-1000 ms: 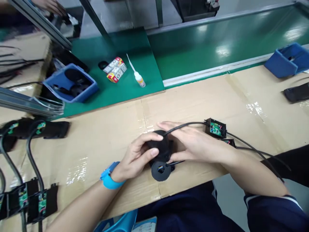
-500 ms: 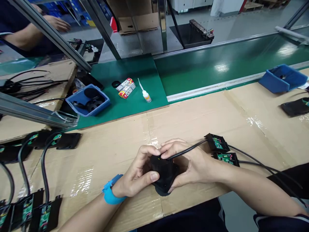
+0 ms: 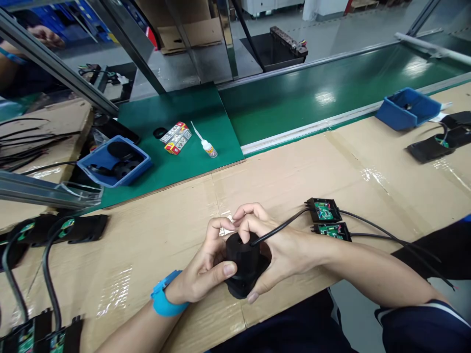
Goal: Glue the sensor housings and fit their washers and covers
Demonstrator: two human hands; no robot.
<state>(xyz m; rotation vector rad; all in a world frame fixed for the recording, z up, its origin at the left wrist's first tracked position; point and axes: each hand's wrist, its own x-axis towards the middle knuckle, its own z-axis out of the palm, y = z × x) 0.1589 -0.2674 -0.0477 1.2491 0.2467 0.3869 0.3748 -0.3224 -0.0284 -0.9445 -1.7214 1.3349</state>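
A black cylindrical housing (image 3: 241, 262) with a flanged base stands upright near the table's front edge. Round its left side curls my left hand (image 3: 204, 267), the thumb pressed on the front. My right hand (image 3: 277, 250) wraps the right side, with bent fingers over the top and the thumb low by the base. One right fingertip touches the top face near a small hole. From that top a black cable (image 3: 283, 225) runs right to an open black box with a green circuit board (image 3: 324, 211). A second such box (image 3: 333, 230) lies just in front of it.
On the green mat stand a blue bin (image 3: 115, 162) of black parts, a small carton (image 3: 175, 138) and a dropper bottle (image 3: 208, 147). Another blue bin (image 3: 408, 109) is at right. Cabled black housings (image 3: 86, 228) line the left. Behind runs a green conveyor (image 3: 294, 103).
The view has shifted, so the surroundings sit further left. My right fingers have lifted and bent more above the housing's top, showing more of it. Both hands stay around the housing.
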